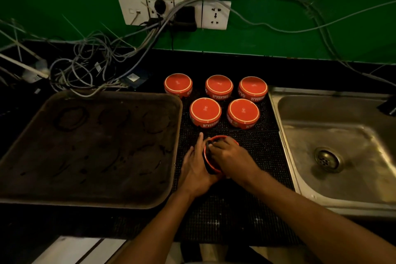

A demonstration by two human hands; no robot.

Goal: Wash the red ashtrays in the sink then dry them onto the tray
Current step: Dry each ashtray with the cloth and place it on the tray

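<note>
A green wall with a socket plate (174, 11) and a tangle of grey cables (90, 64) backs a dark tabletop (317, 73) covered by a black studded mat (257, 141).

Head view: both hands work over the mat, between the tray (90, 148) and the sink (334, 148). The left hand (196, 167) cups the side of one red ashtray (207, 159), tilted on edge, its fingers curled round the rim. The right hand (230, 156) is pressed into the bowl with fingers bent over what looks like a dark cloth (209, 144); I cannot be sure what it is. This reads as the drying step. To do it well, the left hand should turn the ashtray while the right sweeps the whole hollow and the rim, then set it down flat on the tray.

Five more ashtrays (205, 111) stand upside down on the mat in two rows, behind the hands. They are round, glossy, likely glazed ceramic, so slippery when wet, with a pale ring at the base and white lettering on the wall. The tray is broad, shallow, dull brown, marked with dark rings. The sink is scuffed steel with a round drain (326, 159).
</note>
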